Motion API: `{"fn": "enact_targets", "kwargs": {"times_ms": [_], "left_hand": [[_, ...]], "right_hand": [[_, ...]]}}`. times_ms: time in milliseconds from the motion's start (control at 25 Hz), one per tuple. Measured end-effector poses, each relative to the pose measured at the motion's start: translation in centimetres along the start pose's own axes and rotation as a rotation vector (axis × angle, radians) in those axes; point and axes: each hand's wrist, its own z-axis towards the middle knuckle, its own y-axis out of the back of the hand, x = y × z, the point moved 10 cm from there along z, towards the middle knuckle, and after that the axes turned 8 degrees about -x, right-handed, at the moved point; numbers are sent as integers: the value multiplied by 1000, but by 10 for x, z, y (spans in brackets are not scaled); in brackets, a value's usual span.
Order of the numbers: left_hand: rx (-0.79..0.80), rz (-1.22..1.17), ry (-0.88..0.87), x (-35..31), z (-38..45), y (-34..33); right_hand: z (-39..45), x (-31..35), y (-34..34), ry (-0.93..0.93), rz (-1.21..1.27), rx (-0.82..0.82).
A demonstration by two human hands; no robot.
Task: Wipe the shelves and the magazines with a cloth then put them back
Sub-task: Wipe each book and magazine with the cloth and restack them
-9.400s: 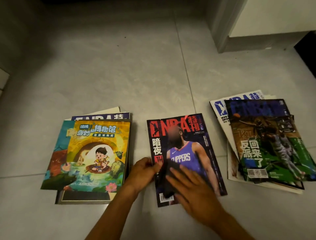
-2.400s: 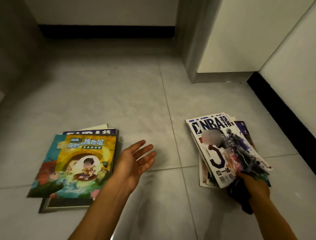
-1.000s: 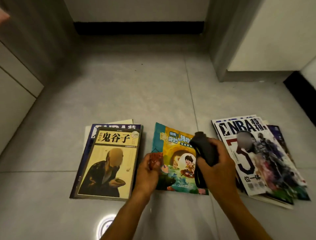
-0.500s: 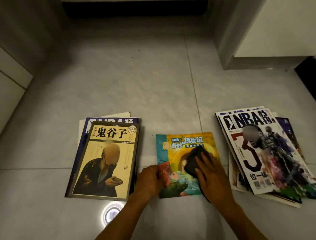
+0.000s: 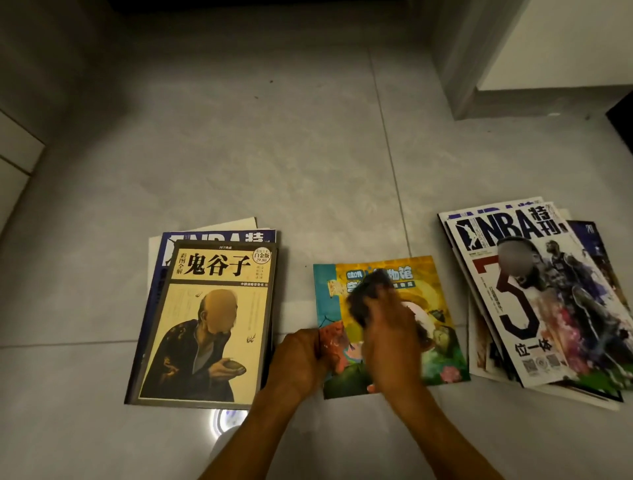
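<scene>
This looks like a room in a home. The floor (image 5: 239,154) is made of big, smooth gray tiles with thin lines between them. A round light shines back off the floor near the bottom edge. A white wall with a gray corner (image 5: 459,61) comes down at the top right. A dark strip runs along the bottom of the far wall (image 5: 260,3). On the left edge is something pale with flat panels (image 5: 13,161); I cannot tell what it is. Books and magazines lie on the floor: a yellow book (image 5: 212,318), a children's picture book (image 5: 442,308) and an NBA magazine pile (image 5: 534,294).
</scene>
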Motion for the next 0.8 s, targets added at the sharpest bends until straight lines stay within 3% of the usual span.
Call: {"fn": "enact_targets", "kwargs": {"times_ms": [80,120,200,280,360,440,520,600,680,720,800], "left_hand": [[-8,76,-32,-5,1,2],[-19,80,-45,-6,0,4],[-34,43,-49,-4,-1,4],[-41,67,-47,-2,0,5],[-42,94,-40,4,3,2],[-32,118,-36,5,5,0],[-41,155,-54,3,6,0],[-54,120,-67,2,6,2],[-64,68,-73,0,3,2],[-72,67,-72,0,2,2],[-73,70,-53,1,2,-1]], "right_hand": [[-21,43,-15,421,-38,55],[-16,33,-13,507,-43,69],[15,-17,10,376,-71,-28],[38,-63,34,-23,35,-124],[32,-36,24,-213,121,-116],[18,30,1,40,111,-15],[17,42,-5,274,106,46],[42,-14,9,128,117,37],[54,-66,25,-151,144,-59],[53,-68,22,-220,119,-94],[45,-21,4,-162,131,-75]]}}
